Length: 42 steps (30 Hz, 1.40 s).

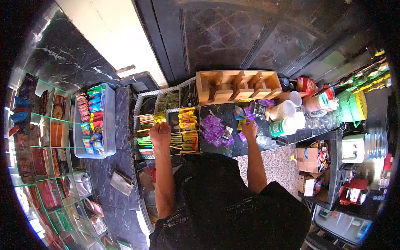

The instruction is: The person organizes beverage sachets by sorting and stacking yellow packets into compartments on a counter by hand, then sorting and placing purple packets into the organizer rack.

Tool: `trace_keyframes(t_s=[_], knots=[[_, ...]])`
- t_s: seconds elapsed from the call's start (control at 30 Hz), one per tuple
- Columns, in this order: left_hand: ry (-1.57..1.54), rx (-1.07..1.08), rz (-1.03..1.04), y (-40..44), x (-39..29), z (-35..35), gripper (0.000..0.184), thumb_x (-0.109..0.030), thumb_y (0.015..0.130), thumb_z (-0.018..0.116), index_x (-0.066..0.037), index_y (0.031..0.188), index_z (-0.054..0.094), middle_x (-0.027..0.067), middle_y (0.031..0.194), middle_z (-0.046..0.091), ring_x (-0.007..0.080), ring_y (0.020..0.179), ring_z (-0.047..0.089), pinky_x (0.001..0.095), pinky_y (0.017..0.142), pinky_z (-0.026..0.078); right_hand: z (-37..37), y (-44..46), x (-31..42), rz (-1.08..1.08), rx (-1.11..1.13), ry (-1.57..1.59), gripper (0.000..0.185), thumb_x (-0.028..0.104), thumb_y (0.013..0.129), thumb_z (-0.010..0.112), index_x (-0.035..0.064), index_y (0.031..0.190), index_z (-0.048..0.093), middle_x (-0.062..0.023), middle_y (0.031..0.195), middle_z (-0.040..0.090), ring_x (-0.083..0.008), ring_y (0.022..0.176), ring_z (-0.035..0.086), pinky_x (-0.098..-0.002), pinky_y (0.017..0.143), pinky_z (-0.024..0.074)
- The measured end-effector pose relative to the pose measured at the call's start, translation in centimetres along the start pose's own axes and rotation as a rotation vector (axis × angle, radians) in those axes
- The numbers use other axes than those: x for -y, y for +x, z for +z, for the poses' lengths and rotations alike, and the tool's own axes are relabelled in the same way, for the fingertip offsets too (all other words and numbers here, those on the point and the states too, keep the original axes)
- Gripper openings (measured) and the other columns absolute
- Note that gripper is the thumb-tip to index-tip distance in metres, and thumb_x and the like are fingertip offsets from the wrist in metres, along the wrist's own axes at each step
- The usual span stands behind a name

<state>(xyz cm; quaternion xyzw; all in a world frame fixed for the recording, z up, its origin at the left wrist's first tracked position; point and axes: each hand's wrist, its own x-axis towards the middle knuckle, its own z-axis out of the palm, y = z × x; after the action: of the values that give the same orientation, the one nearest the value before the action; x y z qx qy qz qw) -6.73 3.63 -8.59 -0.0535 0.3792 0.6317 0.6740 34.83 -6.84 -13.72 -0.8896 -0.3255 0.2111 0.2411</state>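
My left hand (161, 135) is over a divided organizer box edged with white rope (140, 102). Its fingers are bent together above the upright packets, and what they hold, if anything, is hidden. Green and yellow sachets (146, 142) stand in rows beside and below this hand, and a stack of yellow sachets (188, 121) is to its right. On the dark counter, my right hand (250, 130) has its fingers closed at a small yellow sachet (241, 124). A loose pile of purple sachets (213, 129) lies between my hands.
A wooden compartment rack (239, 100) stands behind the counter. White jars (283, 110) and a green-labelled tub (279, 128) are at the right. A clear plastic bin of packets (109, 125) sits at the left, by glass shelves (50, 146). Cardboard boxes (307, 159) are lower right.
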Motion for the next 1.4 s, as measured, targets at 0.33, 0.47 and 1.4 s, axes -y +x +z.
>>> trace_keyframes(t_s=[0.33, 0.47, 1.4], knots=[[0.264, 0.288, -0.34, -5.4, 6.2, 6.1, 0.034, -0.024, 0.095, 0.056, -0.003, 0.122, 0.056, 0.0153, 0.107, 0.063, 0.029, 0.09, 0.065, 0.0427, 0.085, 0.052, -4.1, -6.3, 10.4, -0.486, -0.015, 0.374, 0.018, 0.019, 0.082, 0.075, 0.0157, 0.099, 0.078, -0.0098, 0.103, 0.072, -0.0288, 0.1, 0.065, -0.0409, 0.093, 0.0497], [0.471, 0.501, -0.445, -7.7, 7.5, 9.0, 0.037, -0.028, 0.101, 0.053, -0.001, 0.126, 0.058, 0.0144, 0.114, 0.065, 0.0236, 0.094, 0.067, 0.039, 0.082, 0.054, -5.2, -9.7, 14.8, -0.87, -0.094, 0.255, 0.025, 0.009, 0.081, 0.07, 0.0204, 0.1, 0.079, -0.0053, 0.116, 0.068, -0.0277, 0.111, 0.059, -0.0419, 0.102, 0.0442], [1.456, 0.407, 0.868, -8.7, 4.8, 9.9, 0.015, 0.003, 0.088, 0.06, 0.001, 0.099, 0.07, 0.0195, 0.086, 0.07, 0.0287, 0.074, 0.071, 0.0347, 0.065, 0.052, -7.4, -11.0, 20.5, -0.391, 0.717, 0.914, 0.032, 0.022, 0.098, 0.064, 0.0006, 0.123, 0.067, -0.0087, 0.11, 0.072, -0.0128, 0.092, 0.066, -0.0254, 0.084, 0.052]])
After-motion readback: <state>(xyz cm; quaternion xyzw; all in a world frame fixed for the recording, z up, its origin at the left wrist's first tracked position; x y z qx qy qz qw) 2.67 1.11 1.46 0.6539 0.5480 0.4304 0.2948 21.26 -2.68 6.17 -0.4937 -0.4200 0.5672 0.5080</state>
